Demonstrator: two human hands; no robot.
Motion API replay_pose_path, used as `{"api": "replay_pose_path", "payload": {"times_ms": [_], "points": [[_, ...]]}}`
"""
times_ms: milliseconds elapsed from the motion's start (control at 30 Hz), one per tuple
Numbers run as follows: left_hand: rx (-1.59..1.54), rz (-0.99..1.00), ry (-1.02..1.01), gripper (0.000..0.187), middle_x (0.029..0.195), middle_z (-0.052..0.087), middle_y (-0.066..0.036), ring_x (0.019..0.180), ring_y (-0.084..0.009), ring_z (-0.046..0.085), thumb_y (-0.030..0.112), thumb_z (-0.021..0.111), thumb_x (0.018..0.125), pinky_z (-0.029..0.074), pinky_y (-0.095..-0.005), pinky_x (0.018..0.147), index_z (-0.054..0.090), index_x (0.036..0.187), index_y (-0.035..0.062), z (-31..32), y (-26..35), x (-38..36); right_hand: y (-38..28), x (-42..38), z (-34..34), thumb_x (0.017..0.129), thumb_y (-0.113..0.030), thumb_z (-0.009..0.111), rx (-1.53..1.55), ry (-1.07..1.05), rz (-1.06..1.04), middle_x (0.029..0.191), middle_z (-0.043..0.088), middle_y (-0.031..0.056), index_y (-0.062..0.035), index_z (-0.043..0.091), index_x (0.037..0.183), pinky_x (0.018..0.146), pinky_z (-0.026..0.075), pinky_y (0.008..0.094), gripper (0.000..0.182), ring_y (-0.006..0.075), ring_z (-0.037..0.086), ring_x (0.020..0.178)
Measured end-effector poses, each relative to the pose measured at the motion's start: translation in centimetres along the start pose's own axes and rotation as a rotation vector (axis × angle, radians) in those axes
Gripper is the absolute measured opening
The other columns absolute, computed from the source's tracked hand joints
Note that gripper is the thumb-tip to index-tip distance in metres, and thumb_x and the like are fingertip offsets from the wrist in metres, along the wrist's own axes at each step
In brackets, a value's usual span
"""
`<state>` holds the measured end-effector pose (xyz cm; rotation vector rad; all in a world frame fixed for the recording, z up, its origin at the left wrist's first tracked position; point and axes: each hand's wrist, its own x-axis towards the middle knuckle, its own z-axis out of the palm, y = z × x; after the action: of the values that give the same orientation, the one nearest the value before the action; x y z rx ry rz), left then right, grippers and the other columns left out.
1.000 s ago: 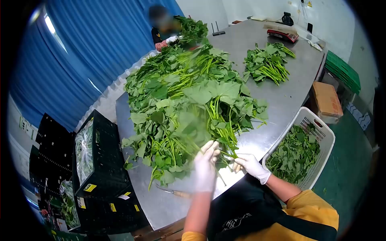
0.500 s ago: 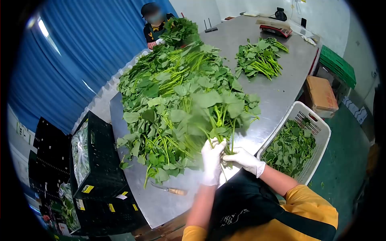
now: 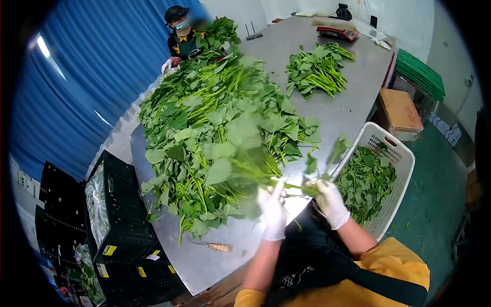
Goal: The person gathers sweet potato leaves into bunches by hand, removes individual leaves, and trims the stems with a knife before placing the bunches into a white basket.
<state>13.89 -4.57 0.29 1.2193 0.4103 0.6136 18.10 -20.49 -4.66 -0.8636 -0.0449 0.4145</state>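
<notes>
My gloved left hand (image 3: 273, 207) is closed around the stems of a bunch of leafy greens (image 3: 250, 158), partly smeared by motion, above the near edge of the pile. To its right, my gloved right hand (image 3: 331, 203) pinches a stem end with a few loose leaves (image 3: 337, 149) sticking up from it. A pale green stem spans the gap between both hands. The large heap of leafy greens (image 3: 194, 117) covers the middle of the steel table (image 3: 245, 235). Left of my left hand lies a curved knife with a wooden handle (image 3: 219, 247).
A white basket (image 3: 407, 169) of leaves stands at my right. Another bunch (image 3: 319, 69) lies farther back, near a red scale (image 3: 337, 34). Dark crates (image 3: 128, 199) are stacked at the left. A masked co-worker (image 3: 184, 41) stands across the table, beside the pile.
My right hand has moved right, away from my left, with a stem and leaves. The bunch in my left hand has tipped leftward. The co-worker's hand has shifted left.
</notes>
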Motion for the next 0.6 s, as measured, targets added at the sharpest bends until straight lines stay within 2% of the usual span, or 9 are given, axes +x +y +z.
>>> {"api": "replay_pose_path", "payload": {"times_ms": [33, 67, 167, 233, 267, 300, 367, 433, 600], "points": [[0.018, 0.074, 0.089, 0.018, 0.072, 0.053, 0.002, 0.056, -0.0028, 0.047, -0.001, 0.063, 0.085, 0.035, -0.0161, 0.046, 0.052, 0.096, 0.0074, -0.1, 0.2, -0.1, -0.3, 0.1, -3.2, 0.092, -0.018, 0.057, 0.188, 0.101, -0.031, 0.103, 0.063, 0.0079, -0.0013, 0.058, 0.109, 0.09, 0.046, 0.0316, 0.024, 0.0199, 0.059, 0.1], [-0.327, -0.118, 0.107, 0.017, 0.079, 0.056, 0.0, 0.059, -0.0042, 0.047, 0.0, 0.059, 0.087, 0.037, -0.0171, 0.049, 0.05, 0.099, 0.0072, -2.4, 0.0, 2.0, -0.6, 0.4, -6.7, 0.091, -0.025, 0.059, 0.378, 0.203, -0.063, 0.106, 0.062, 0.0054, -0.0071, 0.057, 0.114, 0.091, 0.046, 0.032, 0.029, 0.0197, 0.058, 0.102], [-0.236, -0.094, 0.012, 0.018, 0.09, 0.062, -0.007, 0.062, -0.0069, 0.049, -0.001, 0.052, 0.09, 0.041, -0.0195, 0.054, 0.049, 0.107, 0.0044, -3.9, 2.8, 2.3, -0.5, 1.1, -13.1, 0.086, -0.046, 0.059, 0.832, 0.289, 0.0, 0.124, 0.055, 0.004, -0.0138, 0.054, 0.12, 0.095, 0.043, 0.0349, 0.048, 0.0182, 0.051, 0.113], [-0.236, -0.121, -0.049, 0.02, 0.093, 0.063, -0.01, 0.061, -0.0075, 0.049, -0.002, 0.052, 0.09, 0.041, -0.0195, 0.053, 0.049, 0.109, 0.0033, -3.3, 2.1, 1.9, 0.5, 0.2, -7.8, 0.086, -0.057, 0.051, 0.525, 0.002, 0.282, 0.129, 0.053, 0.0131, -0.0043, 0.049, 0.128, 0.083, 0.05, 0.0327, 0.068, 0.0211, 0.059, 0.103], [-0.234, -0.146, -0.116, 0.022, 0.095, 0.064, -0.013, 0.061, -0.008, 0.05, -0.003, 0.051, 0.09, 0.041, -0.0195, 0.053, 0.048, 0.111, 0.0023, -3.1, 1.7, 1.8, 0.7, 0.3, -5.4, 0.081, -0.071, 0.039, 0.395, -0.234, 0.532, 0.114, 0.06, 0.0192, 0.0066, 0.038, 0.133, 0.073, 0.054, 0.029, 0.093, 0.0251, 0.063, 0.094], [0.236, 0.173, -0.278, 0.024, 0.098, 0.065, -0.017, 0.06, -0.0091, 0.05, -0.004, 0.052, 0.089, 0.041, -0.0197, 0.053, 0.047, 0.112, 0.0, -4.3, -0.6, 2.5, 1.0, 0.2, -2.9, 0.08, -0.075, 0.032, 0.103, -0.388, 0.609, 0.115, 0.06, 0.0215, 0.0077, 0.042, 0.129, 0.071, 0.053, 0.0285, 0.097, 0.0264, 0.063, 0.094], [-0.25, -0.197, -0.253, 0.025, 0.097, 0.064, -0.019, 0.058, -0.0094, 0.05, -0.005, 0.052, 0.088, 0.041, -0.0189, 0.052, 0.047, 0.112, -0.0014, -3.6, 1.0, 1.7, 1.1, 0.9, -0.2, 0.092, -0.06, 0.04, 0.393, -0.595, 0.749, 0.109, 0.063, 0.0219, 0.0071, 0.05, 0.122, 0.067, 0.051, 0.0281, 0.074, 0.0249, 0.064, 0.089], [-0.291, -0.225, -0.217, 0.025, 0.096, 0.064, -0.019, 0.058, -0.0093, 0.049, -0.005, 0.052, 0.088, 0.04, -0.0183, 0.051, 0.047, 0.112, -0.0018, -3.7, 2.3, 0.9, 0.7, 1.4, 0.9, 0.094, -0.034, 0.054, -0.02, -0.458, 0.565, 0.1, 0.065, 0.019, 0.0064, 0.055, 0.114, 0.067, 0.051, 0.029, 0.045, 0.0239, 0.065, 0.086], [-0.138, -0.081, -0.028, 0.024, 0.093, 0.064, -0.012, 0.059, -0.0079, 0.048, -0.003, 0.052, 0.09, 0.038, -0.017, 0.052, 0.046, 0.113, 0.0008, -4.8, 2.5, 0.6, 1.2, 0.7, -0.3, 0.09, -0.014, 0.06, 0.203, -0.246, 0.151, 0.089, 0.065, 0.0108, 0.0035, 0.058, 0.109, 0.069, 0.051, 0.0289, 0.026, 0.0194, 0.062, 0.075]]}}
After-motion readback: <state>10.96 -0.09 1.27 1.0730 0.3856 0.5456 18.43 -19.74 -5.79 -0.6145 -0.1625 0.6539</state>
